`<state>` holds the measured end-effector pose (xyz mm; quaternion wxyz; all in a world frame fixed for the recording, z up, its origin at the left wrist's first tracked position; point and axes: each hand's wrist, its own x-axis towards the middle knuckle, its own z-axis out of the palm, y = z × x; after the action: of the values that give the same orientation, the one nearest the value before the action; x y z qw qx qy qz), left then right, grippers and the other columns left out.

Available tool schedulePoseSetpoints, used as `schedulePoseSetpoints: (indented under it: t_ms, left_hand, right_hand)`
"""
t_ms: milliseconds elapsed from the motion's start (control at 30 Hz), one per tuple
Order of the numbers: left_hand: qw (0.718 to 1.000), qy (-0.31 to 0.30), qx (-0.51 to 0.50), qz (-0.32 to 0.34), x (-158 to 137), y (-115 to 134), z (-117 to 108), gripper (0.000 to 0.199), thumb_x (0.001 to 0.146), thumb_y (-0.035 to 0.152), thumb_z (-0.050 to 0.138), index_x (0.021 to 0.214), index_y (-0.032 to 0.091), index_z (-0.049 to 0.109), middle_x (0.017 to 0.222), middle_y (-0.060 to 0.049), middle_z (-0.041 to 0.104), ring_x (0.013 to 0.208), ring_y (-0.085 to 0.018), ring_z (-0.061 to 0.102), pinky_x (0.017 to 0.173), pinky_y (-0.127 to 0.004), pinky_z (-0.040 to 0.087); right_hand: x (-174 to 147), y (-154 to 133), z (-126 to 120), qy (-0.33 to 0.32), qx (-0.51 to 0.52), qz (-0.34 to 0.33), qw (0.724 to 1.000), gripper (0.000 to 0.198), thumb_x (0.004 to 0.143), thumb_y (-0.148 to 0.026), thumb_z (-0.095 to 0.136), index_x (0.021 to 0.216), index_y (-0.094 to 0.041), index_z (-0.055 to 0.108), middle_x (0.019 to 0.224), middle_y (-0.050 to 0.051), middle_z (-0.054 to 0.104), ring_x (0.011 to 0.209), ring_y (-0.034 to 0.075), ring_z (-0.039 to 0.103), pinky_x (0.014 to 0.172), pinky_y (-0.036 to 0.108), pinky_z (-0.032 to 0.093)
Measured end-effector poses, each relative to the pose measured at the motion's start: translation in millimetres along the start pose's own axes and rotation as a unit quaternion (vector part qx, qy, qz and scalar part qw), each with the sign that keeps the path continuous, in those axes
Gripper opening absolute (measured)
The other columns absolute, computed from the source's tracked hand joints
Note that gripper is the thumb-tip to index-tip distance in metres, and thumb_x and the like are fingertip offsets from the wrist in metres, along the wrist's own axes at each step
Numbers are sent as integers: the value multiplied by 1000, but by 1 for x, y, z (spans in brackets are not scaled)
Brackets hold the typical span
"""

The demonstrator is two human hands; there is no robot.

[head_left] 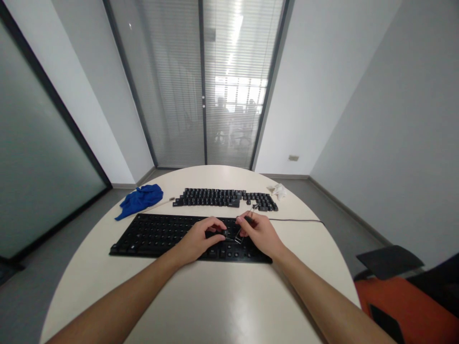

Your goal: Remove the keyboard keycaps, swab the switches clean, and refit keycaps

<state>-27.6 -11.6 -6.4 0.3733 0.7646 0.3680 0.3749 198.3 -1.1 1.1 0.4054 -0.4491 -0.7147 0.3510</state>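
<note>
A black keyboard base, mostly stripped of its caps, lies flat on the table before me. Over its right half, my right hand grips a wire keycap puller; its wire ends stick out on both sides of the fingers. My left hand rests on the keyboard with thumb and index finger pinched around a small dark keycap, close to the puller's wires. Fingers partly hide that cap. Behind the keyboard, loose black keycaps lie in rows laid out like a keyboard.
The round cream table bears a blue cloth at the back left, with a thin-handled brush beside it. A crumpled white tissue lies back right. A black cable runs off the right edge. An orange chair stands right.
</note>
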Motion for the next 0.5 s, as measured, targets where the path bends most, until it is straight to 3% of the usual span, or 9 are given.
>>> schedulePoseSetpoints:
  t_ms: [167, 267, 500]
  left_hand:
    - [998, 27, -30, -45, 3, -6, 0, 19, 80, 25, 74, 96, 19, 67, 98, -3, 69, 92, -19, 63, 88, -32, 49]
    - [998, 27, -37, -49, 3, -7, 0, 19, 78, 25, 75, 95, 18, 67, 96, -3, 69, 91, -19, 63, 88, -32, 49]
    - [999, 17, -24, -43, 2, -4, 0, 18, 77, 24, 76, 92, 18, 67, 94, -3, 70, 91, -19, 64, 88, -34, 50]
  right_hand:
    - [-6, -9, -5, -30, -134, -100, 986, 24, 92, -42, 62, 92, -22, 74, 75, 0, 73, 60, 13, 60, 59, 24, 43]
    - [-8, -12, -2, -49, -150, -113, 981, 23, 90, -40, 66, 102, -23, 75, 79, 1, 74, 64, 14, 61, 63, 24, 44]
    - [-8, -17, 2, -77, -175, -106, 976, 25, 89, -41, 66, 103, -23, 75, 72, 1, 71, 60, 14, 60, 59, 24, 42]
